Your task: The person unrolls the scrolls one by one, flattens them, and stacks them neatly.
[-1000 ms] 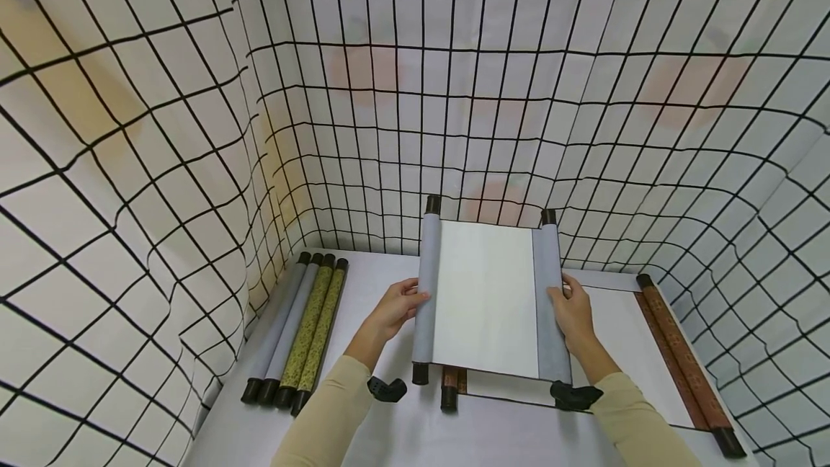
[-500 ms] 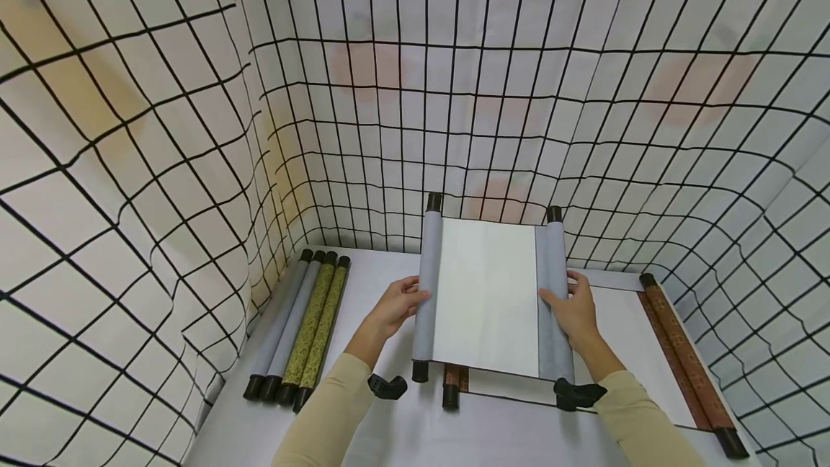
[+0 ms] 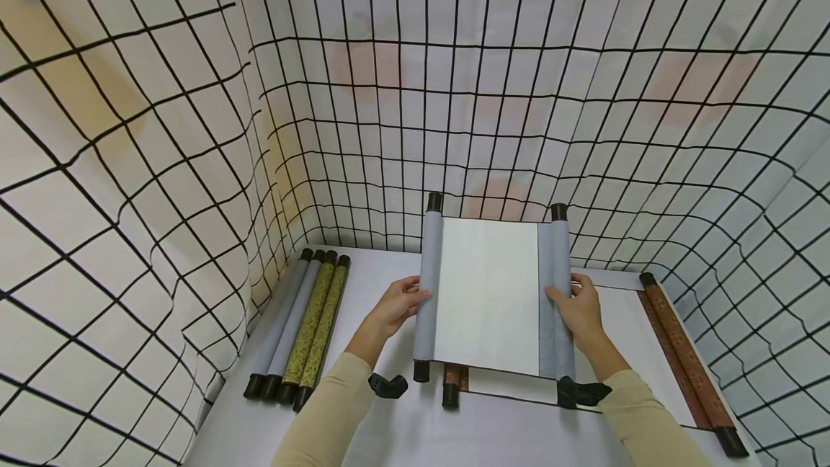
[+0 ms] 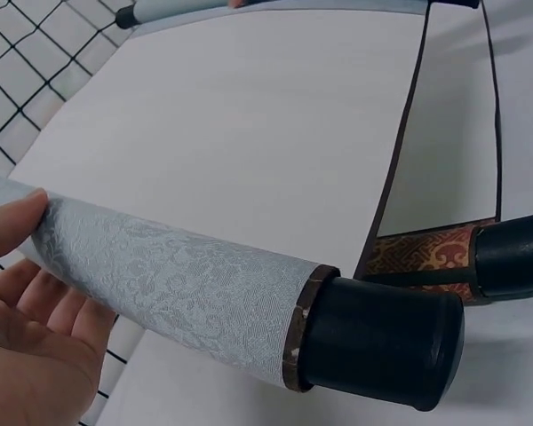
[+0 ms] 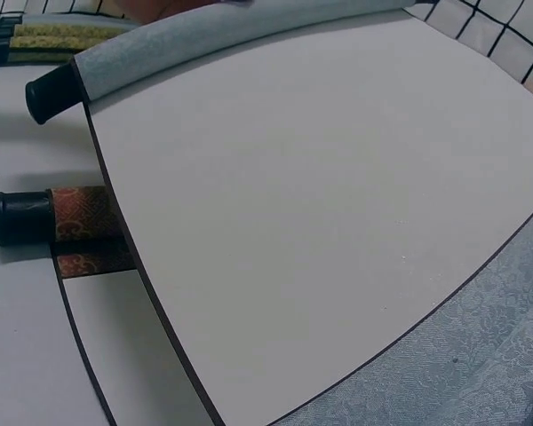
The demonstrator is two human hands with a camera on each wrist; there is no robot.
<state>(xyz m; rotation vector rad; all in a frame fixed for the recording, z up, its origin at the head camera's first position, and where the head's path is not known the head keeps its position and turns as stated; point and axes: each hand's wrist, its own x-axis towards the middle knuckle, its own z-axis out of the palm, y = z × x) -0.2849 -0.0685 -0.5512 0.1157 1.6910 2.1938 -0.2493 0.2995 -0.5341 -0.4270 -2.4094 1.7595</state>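
A grey-blue hanging scroll with a blank white middle is held up, partly unrolled, between both hands. My left hand grips its left roller, thumb on the patterned cloth and fingers behind, as the left wrist view shows around the grey-blue roll. My right hand holds the right roller, its thumb across the front. Black caps stick out at the roller ends. Under the held scroll, a red-brown scroll lies unrolled on the white table, partly covered; its left roller shows in the right wrist view.
Several rolled scrolls lie side by side at the table's left, grey-blue ones and yellow-green ones. A black wire grid backed with white cloth surrounds the table at the back and both sides.
My right hand has moved slightly right with the right roller, and the white part between the rollers looks a little wider. The left hand stays nearly in place.
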